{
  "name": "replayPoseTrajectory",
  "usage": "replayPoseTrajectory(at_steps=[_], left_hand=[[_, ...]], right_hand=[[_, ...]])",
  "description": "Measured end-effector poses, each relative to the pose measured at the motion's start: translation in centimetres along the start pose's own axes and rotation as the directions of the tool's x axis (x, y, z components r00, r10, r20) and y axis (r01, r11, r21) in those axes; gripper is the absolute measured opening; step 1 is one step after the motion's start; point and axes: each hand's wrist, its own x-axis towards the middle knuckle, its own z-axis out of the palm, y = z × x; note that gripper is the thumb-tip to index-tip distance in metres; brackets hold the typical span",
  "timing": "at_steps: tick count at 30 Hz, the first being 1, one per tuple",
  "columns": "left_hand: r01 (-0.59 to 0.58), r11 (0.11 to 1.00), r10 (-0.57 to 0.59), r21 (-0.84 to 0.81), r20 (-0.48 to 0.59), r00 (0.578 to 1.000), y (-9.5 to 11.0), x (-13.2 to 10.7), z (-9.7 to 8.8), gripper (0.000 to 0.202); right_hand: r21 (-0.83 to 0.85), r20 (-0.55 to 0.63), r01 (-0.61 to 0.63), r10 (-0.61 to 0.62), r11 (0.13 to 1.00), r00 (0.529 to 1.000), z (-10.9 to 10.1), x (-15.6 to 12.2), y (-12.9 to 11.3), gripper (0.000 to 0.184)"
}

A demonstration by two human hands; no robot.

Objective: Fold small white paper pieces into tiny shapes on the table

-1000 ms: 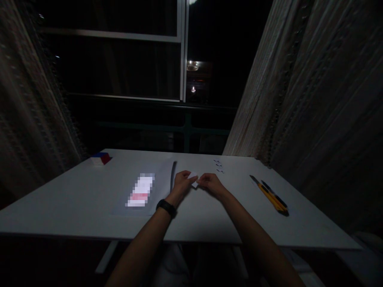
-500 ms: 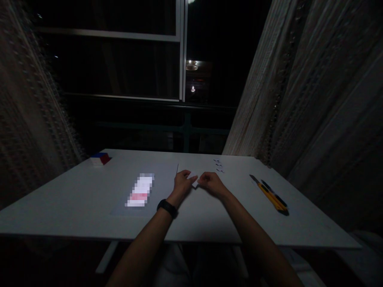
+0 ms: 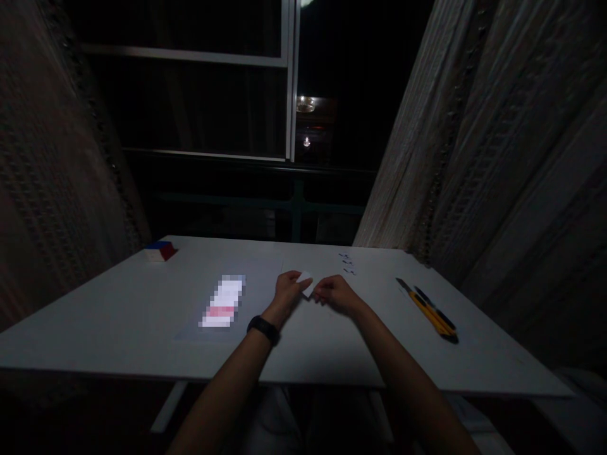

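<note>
A curtain [image 3: 61, 158] hangs along the left edge of the frame, with a blue, red and white block [image 3: 160, 251] at the table's far left corner. Left of centre, a blurred, glowing phone [image 3: 222, 302] lies on a sheet of paper [image 3: 258, 284]. Just below mid-frame, the left hand [image 3: 288, 292] pinches a small white slip [image 3: 307, 285] between thumb and fingers. Right beside it, the right hand [image 3: 336, 293] has its fingertips curled nearly together; whether they touch the slip or hold anything, I cannot tell. At lower right lie a yellow cutter [image 3: 429, 315] and a black pen [image 3: 434, 304].
</note>
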Motion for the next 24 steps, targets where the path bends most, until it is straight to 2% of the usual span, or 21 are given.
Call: replayPoseTrajectory(at_steps=[4,8,15,19,24], left_hand=[[0.014,1.000,-0.013,-0.013,0.112,0.994,-0.1,0.0,-0.3,0.031],[0.004,1.000,-0.001,-0.022,0.149,0.989,-0.3,0.1,-0.3,0.031],[0.062,0.998,-0.060,-0.003,0.213,0.975,-0.6,0.2,-0.2,0.035],[0.139,0.989,-0.119,-0.050,0.283,0.952,-0.2,-0.1,-0.1,0.040],[0.194,0.976,-0.145,-0.101,0.368,0.919,0.4,-0.5,-0.2,0.058]], right_hand=[[0.031,0.076,-0.034,0.032,0.999,0.997,-0.4,-0.1,-0.2,0.022],[0.041,0.118,-0.052,0.047,0.998,0.992,-0.7,-0.1,-0.2,0.022],[0.125,0.167,-0.099,0.077,0.987,0.983,-1.2,0.0,0.0,0.019],[0.175,0.147,-0.110,0.085,0.978,0.986,-1.3,0.2,0.2,0.015],[0.177,0.107,-0.099,0.080,0.979,0.991,-1.4,0.2,0.2,0.013]])
